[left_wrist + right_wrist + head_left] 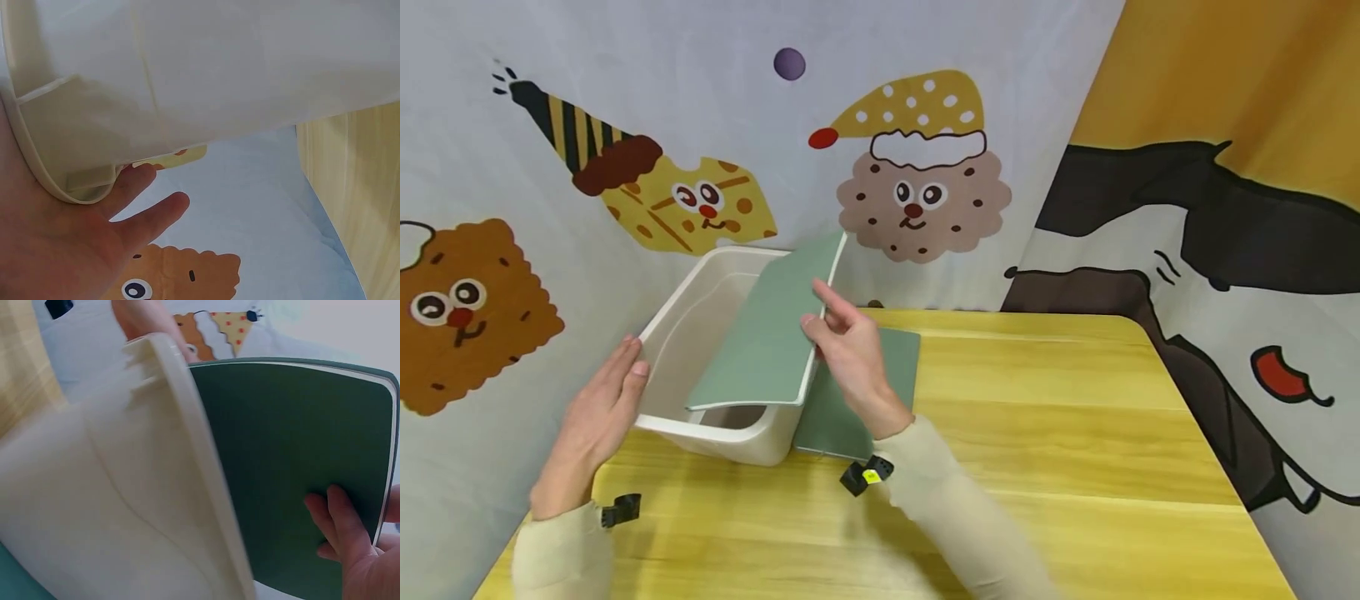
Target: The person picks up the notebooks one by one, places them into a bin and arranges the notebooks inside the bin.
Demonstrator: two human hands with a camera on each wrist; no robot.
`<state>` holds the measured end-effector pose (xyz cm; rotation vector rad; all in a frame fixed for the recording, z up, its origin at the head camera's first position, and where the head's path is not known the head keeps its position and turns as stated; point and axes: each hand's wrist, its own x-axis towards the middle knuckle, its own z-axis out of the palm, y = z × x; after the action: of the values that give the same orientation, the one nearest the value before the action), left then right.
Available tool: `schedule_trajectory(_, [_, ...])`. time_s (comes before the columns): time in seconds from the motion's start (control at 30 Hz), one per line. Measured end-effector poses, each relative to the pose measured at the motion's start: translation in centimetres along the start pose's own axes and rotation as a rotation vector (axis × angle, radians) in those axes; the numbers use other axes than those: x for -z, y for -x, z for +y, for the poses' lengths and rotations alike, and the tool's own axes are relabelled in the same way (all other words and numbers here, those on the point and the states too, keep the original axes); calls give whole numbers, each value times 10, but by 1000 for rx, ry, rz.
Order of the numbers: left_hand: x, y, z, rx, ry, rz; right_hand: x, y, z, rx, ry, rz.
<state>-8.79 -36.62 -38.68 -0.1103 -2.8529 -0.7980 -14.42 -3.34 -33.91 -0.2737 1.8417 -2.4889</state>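
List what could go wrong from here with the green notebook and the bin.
1. The green notebook lies tilted across the white bin's rim, pinched only at its edge by the right hand; it may slide off or drop in crooked.
2. The left hand merely rests open against the bin's side, so a push could shift the bin toward the table edge.

No legible text, label, brand, number or sign appears in any view. The backdrop carries cartoon figures only; the notebook cover is plain.
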Motion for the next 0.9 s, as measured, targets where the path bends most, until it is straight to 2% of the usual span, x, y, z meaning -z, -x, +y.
schedule_trajectory(0.13, [4,0,1,10,-8,-18,-15,-4,10,-50,1,-16])
schedule_trajectory(0.3, [5,2,5,22,-13,-16,-32,-11,18,-57,63,-42])
schedule_trajectory(0.63, [5,0,1,20,4,-16,-61,-29,20,-77,283,-166])
schedule_trajectory(0.77, [6,-1,0,31,-3,-26,-69,-30,24,-88,415,-181])
schedule_trajectory(0.9, [5,-3,-1,28,2,-27,-74,-33,28,-70,499,-150])
